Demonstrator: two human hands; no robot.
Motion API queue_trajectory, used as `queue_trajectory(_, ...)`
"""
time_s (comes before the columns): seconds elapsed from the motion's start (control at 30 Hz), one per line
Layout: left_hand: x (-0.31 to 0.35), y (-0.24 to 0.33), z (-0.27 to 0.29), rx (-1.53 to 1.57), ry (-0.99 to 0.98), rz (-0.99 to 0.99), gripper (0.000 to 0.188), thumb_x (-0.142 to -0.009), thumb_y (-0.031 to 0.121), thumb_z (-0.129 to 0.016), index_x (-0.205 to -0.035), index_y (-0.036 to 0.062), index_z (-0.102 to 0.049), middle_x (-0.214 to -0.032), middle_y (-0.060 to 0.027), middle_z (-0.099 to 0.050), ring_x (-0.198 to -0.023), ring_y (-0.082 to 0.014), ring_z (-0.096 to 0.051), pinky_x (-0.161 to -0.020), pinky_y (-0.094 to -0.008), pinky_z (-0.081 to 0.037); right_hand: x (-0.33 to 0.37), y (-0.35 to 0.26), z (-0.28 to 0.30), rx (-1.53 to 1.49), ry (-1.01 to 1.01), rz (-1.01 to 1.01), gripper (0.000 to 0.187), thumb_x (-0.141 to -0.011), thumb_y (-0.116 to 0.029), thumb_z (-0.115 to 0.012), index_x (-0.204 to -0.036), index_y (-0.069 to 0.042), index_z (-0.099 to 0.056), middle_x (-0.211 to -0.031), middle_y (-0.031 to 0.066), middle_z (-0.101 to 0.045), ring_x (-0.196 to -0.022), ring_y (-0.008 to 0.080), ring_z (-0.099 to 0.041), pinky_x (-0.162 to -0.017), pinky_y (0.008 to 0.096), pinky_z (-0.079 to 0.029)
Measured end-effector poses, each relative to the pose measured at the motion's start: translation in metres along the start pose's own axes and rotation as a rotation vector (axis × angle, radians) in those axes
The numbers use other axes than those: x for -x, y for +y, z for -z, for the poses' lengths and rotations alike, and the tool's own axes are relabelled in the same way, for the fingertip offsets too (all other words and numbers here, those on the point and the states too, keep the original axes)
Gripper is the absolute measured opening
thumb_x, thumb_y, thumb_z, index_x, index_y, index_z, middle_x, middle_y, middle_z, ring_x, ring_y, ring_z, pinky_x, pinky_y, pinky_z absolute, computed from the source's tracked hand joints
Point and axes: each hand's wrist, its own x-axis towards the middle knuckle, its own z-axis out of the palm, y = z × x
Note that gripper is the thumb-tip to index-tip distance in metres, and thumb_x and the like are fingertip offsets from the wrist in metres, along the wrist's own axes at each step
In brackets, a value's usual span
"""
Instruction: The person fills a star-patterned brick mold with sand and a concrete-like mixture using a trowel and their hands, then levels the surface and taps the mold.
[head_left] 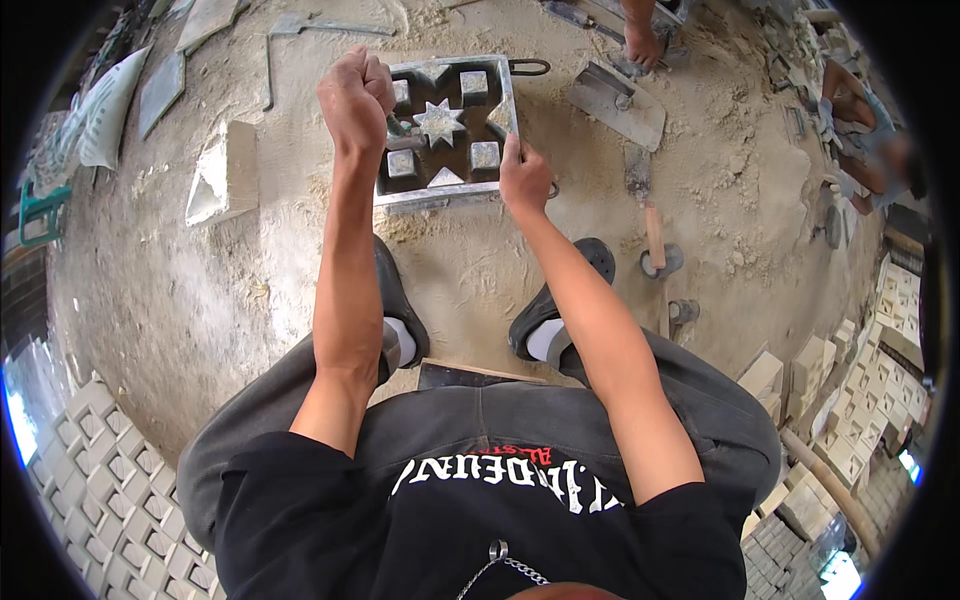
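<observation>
On the sandy ground in front of me lies a rectangular metal mould [447,190] with square blocks, triangular points and an eight-pointed star inside, dusted with pale powder. My left hand [355,98] is closed in a fist above the mould's left side. A small dull piece shows beside that wrist, over the mould; whether it belongs to something in the fist is unclear. My right hand [525,178] grips the right edge of the mould, thumb on top of the rim. A looped metal handle [530,67] sticks out at the mould's far right corner.
To the right lie a flat metal plate [618,104], a wooden-handled trowel [653,232] and a hammer [660,263]. A pale cast block [222,172] stands left. Another person's hand [642,45] is at the far right; another person [862,130] crouches beyond. Stacked patterned blocks [110,490] fill the lower left.
</observation>
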Motion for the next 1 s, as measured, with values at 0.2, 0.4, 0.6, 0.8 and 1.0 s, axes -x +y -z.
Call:
queue_trajectory(0.2, 0.011, -0.054, 0.013, -0.092, 0.174, -0.118, 0.045, -0.093, 0.018, -0.035, -0.049, 0.0102, -0.027, -0.045, -0.0001, -0.031, -0.04, -0.009, -0.029, -0.039, -0.0274, -0.021, -0.004, -0.006, -0.003, -0.066, 0.028, 0.037, 0.046, -0.094, -0.042, -0.045, -0.09, -0.003, -0.07, -0.084, 0.0235, -0.066, -0.082, 0.043, -0.063, -0.074, 0.0485, -0.049)
queue_trajectory(0.4, 0.029, -0.032, 0.011, -0.088, 0.204, -0.209, 0.044, -0.092, 0.019, -0.035, -0.049, 0.0087, -0.026, -0.044, -0.001, -0.03, -0.04, -0.0092, -0.029, -0.039, -0.028, -0.02, -0.006, -0.004, 0.002, -0.019, -0.062, -0.013, 0.047, -0.093, -0.044, -0.046, -0.093, -0.003, -0.07, -0.087, 0.0235, -0.067, -0.087, 0.0421, -0.063, -0.076, 0.0466, -0.049)
queue_trajectory(0.6, 0.021, -0.024, 0.004, -0.048, 0.201, -0.217, 0.038, -0.089, 0.013, -0.031, -0.052, 0.0114, -0.024, -0.047, -0.0001, -0.027, -0.042, -0.0094, -0.026, -0.04, -0.0278, -0.017, -0.01, 0.0, 0.0, -0.055, -0.009, 0.007, 0.048, -0.094, -0.042, -0.045, -0.09, -0.001, -0.068, -0.083, 0.0246, -0.065, -0.084, 0.0433, -0.062, -0.073, 0.0473, -0.047)
queue_trajectory(0.8, 0.027, -0.059, 0.024, 0.035, 0.234, -0.156, 0.041, -0.09, 0.016, -0.033, -0.051, 0.0076, -0.026, -0.046, 0.0006, -0.029, -0.041, -0.0089, -0.028, -0.04, -0.0276, -0.022, -0.006, -0.01, -0.001, -0.046, -0.016, 0.035, 0.047, -0.094, -0.042, -0.046, -0.091, 0.0, -0.069, -0.083, 0.024, -0.066, -0.083, 0.0426, -0.063, -0.073, 0.0464, -0.048)
queue_trajectory(1.0, 0.029, -0.034, 0.015, -0.156, 0.169, -0.291, 0.042, -0.091, 0.018, -0.032, -0.051, 0.0068, -0.029, -0.045, -0.0018, -0.034, -0.04, -0.0093, -0.03, -0.039, -0.0286, -0.023, -0.005, 0.0, 0.001, -0.044, 0.036, 0.027, 0.047, -0.094, -0.041, -0.046, -0.091, 0.0, -0.069, -0.082, 0.0241, -0.066, -0.082, 0.0427, -0.063, -0.073, 0.0462, -0.047)
